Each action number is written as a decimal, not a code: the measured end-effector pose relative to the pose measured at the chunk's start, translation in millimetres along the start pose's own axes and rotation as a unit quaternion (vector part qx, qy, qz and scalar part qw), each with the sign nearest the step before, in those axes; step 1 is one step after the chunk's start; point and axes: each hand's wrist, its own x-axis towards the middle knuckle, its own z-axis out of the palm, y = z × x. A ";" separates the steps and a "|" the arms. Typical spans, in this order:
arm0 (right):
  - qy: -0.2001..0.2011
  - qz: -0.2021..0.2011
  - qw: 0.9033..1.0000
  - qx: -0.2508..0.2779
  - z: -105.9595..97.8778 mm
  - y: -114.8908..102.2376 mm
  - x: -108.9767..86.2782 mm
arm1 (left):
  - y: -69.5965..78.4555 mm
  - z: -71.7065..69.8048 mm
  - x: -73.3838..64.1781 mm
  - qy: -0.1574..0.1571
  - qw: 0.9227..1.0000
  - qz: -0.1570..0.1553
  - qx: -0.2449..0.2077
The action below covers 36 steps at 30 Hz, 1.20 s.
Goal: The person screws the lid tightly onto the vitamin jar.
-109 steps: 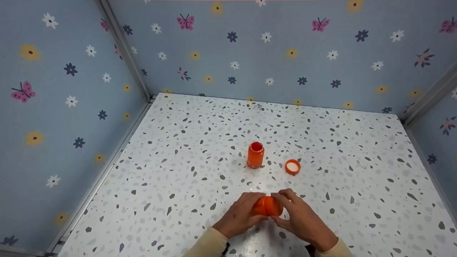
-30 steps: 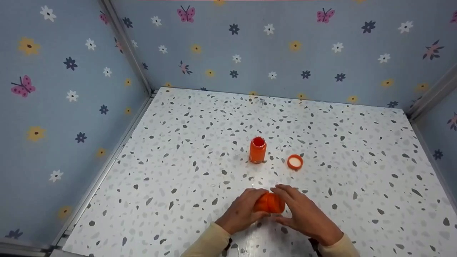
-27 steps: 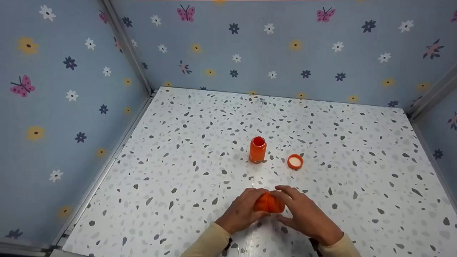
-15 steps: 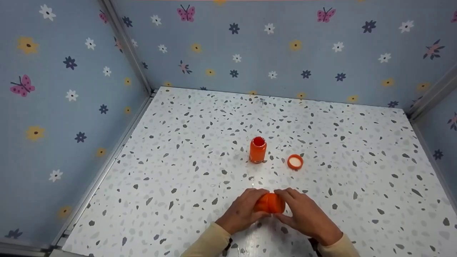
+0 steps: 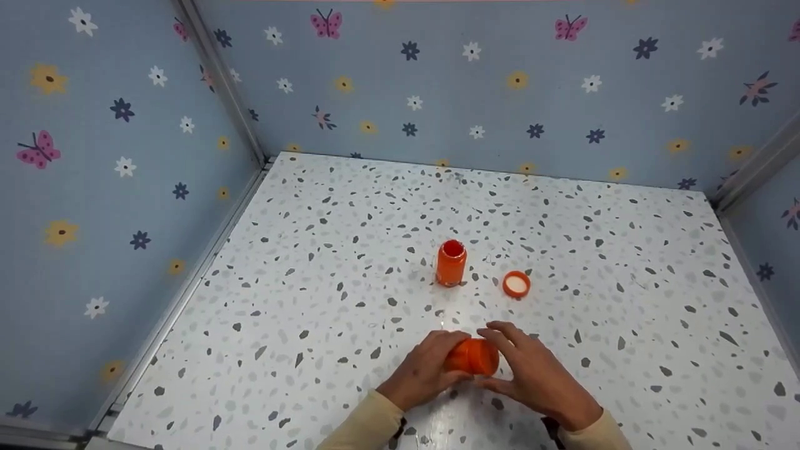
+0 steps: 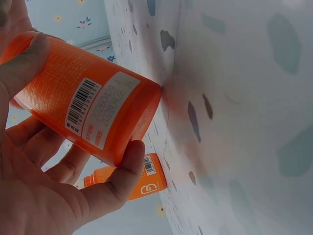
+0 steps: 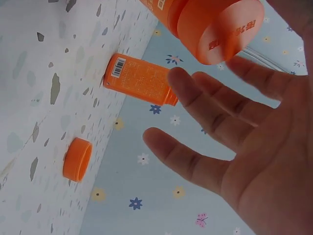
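Note:
My left hand [image 5: 422, 369] grips an orange bottle [image 5: 459, 357] lying tilted on its side, cap end to the right. The left wrist view shows the barcode and printed date on that bottle [image 6: 88, 93], with thumb and fingers round its body. An orange cap [image 5: 484, 357] sits on its neck. My right hand [image 5: 537, 375] is beside the cap with fingers spread. In the right wrist view those fingers [image 7: 205, 105] stand apart from the cap [image 7: 220, 29]; whether the thumb touches it I cannot tell.
A second orange bottle [image 5: 451, 265], uncapped, stands upright beyond the hands. To its right a loose orange cap [image 5: 516, 284] lies with its pale inside up. The speckled white tabletop [image 5: 312, 262] meets flower-patterned walls [image 5: 375, 75] at the back and sides.
The right hand's fingers pinched the cap half a second ago; now they have spread off it. The left hand keeps its hold on the bottle. The uncapped bottle and loose cap stay put.

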 end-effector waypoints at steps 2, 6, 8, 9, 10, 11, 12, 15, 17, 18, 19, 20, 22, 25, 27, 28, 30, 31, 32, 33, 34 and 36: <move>-0.010 -0.003 1.000 0.001 -1.8 -1.0 0.3 | 0.0 -0.4 0.2 -0.002 1.000 0.000 -0.005; -0.030 0.002 1.000 0.002 -3.4 -2.8 0.4 | -0.9 -0.7 0.7 -0.012 1.000 -0.010 -0.024; -0.035 0.007 0.999 0.003 -3.4 -3.4 0.3 | -1.0 -0.4 0.8 -0.016 0.999 -0.016 -0.028; -0.033 0.007 0.999 0.001 -3.2 -3.6 0.3 | -1.1 -0.5 0.7 -0.016 0.999 -0.016 -0.029; -0.030 0.006 1.000 -0.001 -2.8 -3.5 0.1 | -1.2 -0.4 0.8 -0.016 0.999 -0.017 -0.029; -0.027 0.004 1.000 -0.003 -2.5 -3.6 -0.1 | -1.3 -0.3 0.7 -0.016 0.999 -0.017 -0.028; -0.023 0.003 1.000 -0.006 -2.3 -3.6 -0.3 | -1.3 -0.5 0.5 -0.015 0.999 -0.016 -0.029; -0.015 0.004 1.000 -0.016 -1.9 -3.8 -0.7 | -1.3 -0.8 0.7 -0.017 0.999 -0.017 -0.031; -0.016 0.015 1.000 -0.019 -2.0 -4.3 -0.8 | -0.8 -1.1 0.8 -0.021 0.999 -0.022 -0.032; -0.018 0.021 0.999 -0.021 -2.2 -4.5 -0.8 | -0.5 -1.3 0.9 -0.024 0.999 -0.026 -0.034; -0.021 0.028 0.999 -0.022 -2.1 -4.4 -0.7 | -0.3 -1.3 0.9 -0.027 0.999 -0.029 -0.035; -0.023 0.034 0.999 -0.023 -2.2 -4.6 -0.6 | 0.1 -1.6 0.9 -0.029 0.998 -0.032 -0.035; -0.032 0.047 0.998 -0.023 -2.2 -4.6 -0.3 | 0.7 -1.9 0.4 -0.032 0.998 -0.034 -0.033; -0.041 0.066 0.997 -0.020 -2.2 -4.4 0.0 | 1.1 -2.0 0.2 -0.033 0.999 -0.032 -0.029; -0.042 0.074 0.996 -0.015 -2.0 -4.1 -0.2 | 1.1 -1.8 0.4 -0.032 0.999 -0.031 -0.028; -0.040 0.072 0.997 -0.012 -2.1 -3.9 -0.5 | 0.8 -1.5 0.4 -0.031 0.999 -0.029 -0.028; -0.030 0.057 0.998 -0.008 -1.9 -3.0 -1.1 | 0.1 -0.6 0.4 -0.024 0.999 -0.021 -0.026; -0.023 0.044 0.999 -0.007 -1.7 -2.4 -1.4 | -0.2 -0.3 0.2 -0.020 0.999 -0.016 -0.024; -0.017 0.029 0.999 -0.006 -1.4 -1.9 -1.6 | -0.6 0.2 0.0 -0.016 1.000 -0.010 -0.022; -0.013 0.014 1.000 -0.004 -1.6 -1.6 -1.9 | -1.0 0.6 -0.3 -0.012 1.000 -0.005 -0.021; -0.012 0.003 1.000 -0.004 -1.8 -1.4 -1.9 | -1.3 0.8 -0.5 -0.008 1.000 0.000 -0.019; -0.015 -0.009 1.000 -0.001 -2.1 -1.2 -1.7 | -1.8 1.3 -0.7 -0.003 1.000 0.006 -0.017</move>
